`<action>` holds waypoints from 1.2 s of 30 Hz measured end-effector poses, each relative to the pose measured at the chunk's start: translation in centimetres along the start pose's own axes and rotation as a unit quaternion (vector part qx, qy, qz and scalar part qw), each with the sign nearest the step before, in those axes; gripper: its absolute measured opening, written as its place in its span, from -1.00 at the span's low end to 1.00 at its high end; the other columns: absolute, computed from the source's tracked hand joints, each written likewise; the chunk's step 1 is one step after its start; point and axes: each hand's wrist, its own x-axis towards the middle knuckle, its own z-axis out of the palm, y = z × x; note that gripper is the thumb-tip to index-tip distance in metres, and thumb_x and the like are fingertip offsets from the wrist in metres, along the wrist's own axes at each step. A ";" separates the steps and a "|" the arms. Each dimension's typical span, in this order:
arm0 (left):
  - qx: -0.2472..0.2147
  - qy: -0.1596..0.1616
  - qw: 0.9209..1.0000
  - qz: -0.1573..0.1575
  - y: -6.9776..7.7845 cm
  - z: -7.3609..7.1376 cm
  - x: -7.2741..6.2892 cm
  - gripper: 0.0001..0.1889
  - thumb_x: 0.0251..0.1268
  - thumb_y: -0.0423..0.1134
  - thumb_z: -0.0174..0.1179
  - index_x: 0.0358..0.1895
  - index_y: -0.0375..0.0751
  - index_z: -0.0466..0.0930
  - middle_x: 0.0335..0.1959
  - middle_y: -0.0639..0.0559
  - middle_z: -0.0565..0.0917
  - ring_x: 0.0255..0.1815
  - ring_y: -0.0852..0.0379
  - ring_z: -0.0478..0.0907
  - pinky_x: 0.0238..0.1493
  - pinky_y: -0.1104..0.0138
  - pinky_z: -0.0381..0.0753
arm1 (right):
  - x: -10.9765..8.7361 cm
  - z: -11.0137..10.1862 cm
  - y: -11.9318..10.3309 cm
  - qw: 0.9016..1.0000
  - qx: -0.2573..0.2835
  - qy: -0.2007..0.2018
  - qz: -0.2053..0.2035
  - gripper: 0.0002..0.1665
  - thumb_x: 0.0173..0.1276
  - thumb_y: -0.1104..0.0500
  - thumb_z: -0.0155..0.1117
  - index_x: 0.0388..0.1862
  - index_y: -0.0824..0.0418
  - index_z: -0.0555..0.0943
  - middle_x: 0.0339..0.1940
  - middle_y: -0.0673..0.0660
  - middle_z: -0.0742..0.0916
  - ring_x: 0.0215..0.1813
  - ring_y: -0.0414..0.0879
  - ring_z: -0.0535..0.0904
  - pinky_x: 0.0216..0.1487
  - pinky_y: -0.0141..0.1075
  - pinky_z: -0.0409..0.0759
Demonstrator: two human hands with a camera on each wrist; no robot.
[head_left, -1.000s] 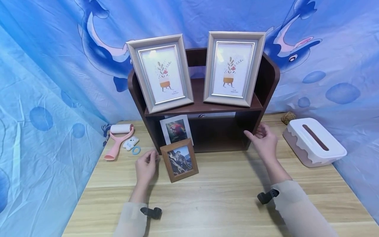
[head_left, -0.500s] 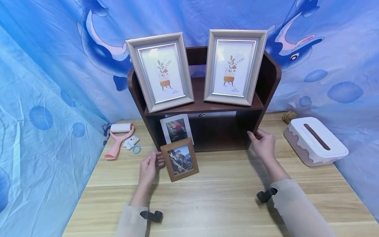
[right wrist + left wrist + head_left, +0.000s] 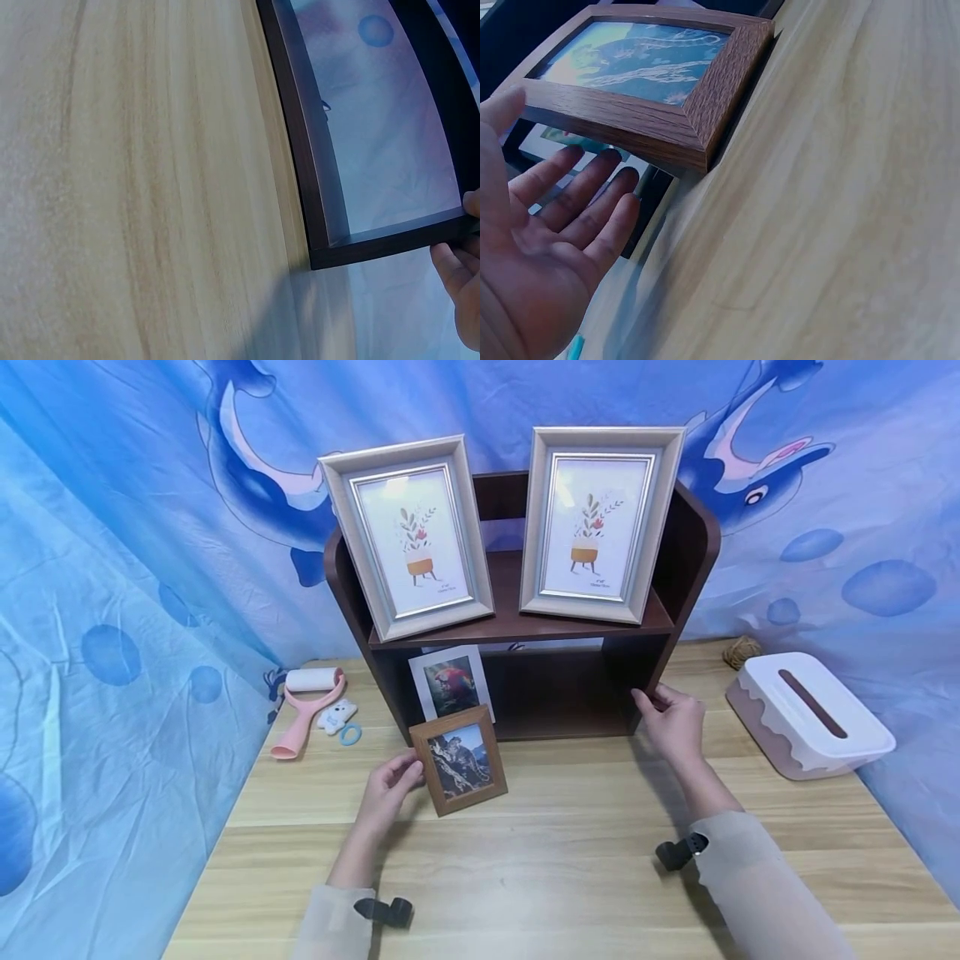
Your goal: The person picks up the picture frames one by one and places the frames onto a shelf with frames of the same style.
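A small brown wooden photo frame (image 3: 459, 760) with a leopard-like picture leans at the lower left front of a dark brown two-tier shelf (image 3: 566, 693). At its left edge is my left hand (image 3: 388, 789). In the left wrist view the thumb lies at the frame's edge while the relaxed fingers (image 3: 600, 202) are spread below it, not closed on it. My right hand (image 3: 675, 722) pinches the shelf's right side panel, thumb on the inner side and fingers outside; the right wrist view shows this grip at its edge. A parrot picture (image 3: 452, 683) stands behind the small frame.
Two silver photo frames, one left (image 3: 411, 539) and one right (image 3: 602, 527), lean on the upper tier. On the left lie a pink lint roller (image 3: 303, 714), a bear-shaped item (image 3: 337, 716) and a blue ring (image 3: 350, 734). A tissue box (image 3: 810, 714) and twine ball (image 3: 741, 652) are right.
My left hand has moved right and toward me, to the small frame's left edge. My right thumb and fingers have come onto the shelf's side panel. The head view has shifted slightly.
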 end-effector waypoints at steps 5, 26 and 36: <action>0.024 0.003 1.000 0.002 -0.3 0.2 -0.3 -0.57 0.40 -0.31 0.27 0.23 -0.49 0.53 0.09 -0.33 0.66 0.01 0.17 0.65 0.12 0.44 0.61 | 0.0 0.1 0.0 1.000 0.004 0.001 -0.005 -0.91 0.29 0.36 0.44 -0.29 0.41 0.80 -0.38 0.34 0.79 -0.36 -0.74 0.47 -0.35 -0.82 0.42; 0.032 -0.021 0.999 -0.032 -0.8 1.1 -1.1 -0.64 0.16 -0.40 0.45 0.05 -0.38 0.69 -0.13 -0.21 0.77 -0.08 -0.04 0.73 -0.04 0.39 0.71 | 0.0 0.0 -0.1 1.000 -0.005 0.000 -0.010 -0.91 0.27 0.36 0.45 -0.29 0.42 0.79 -0.39 0.35 0.78 -0.35 -0.75 0.46 -0.35 -0.82 0.41; 0.022 -0.011 0.998 -0.051 -0.8 1.4 -1.2 -0.68 0.16 -0.45 0.44 -0.01 -0.43 0.70 -0.21 -0.21 0.77 -0.22 0.05 0.76 -0.19 0.40 0.75 | 0.0 0.0 -0.2 1.000 0.002 0.002 -0.003 -0.92 0.29 0.36 0.44 -0.30 0.40 0.80 -0.39 0.34 0.78 -0.38 -0.70 0.48 -0.37 -0.81 0.43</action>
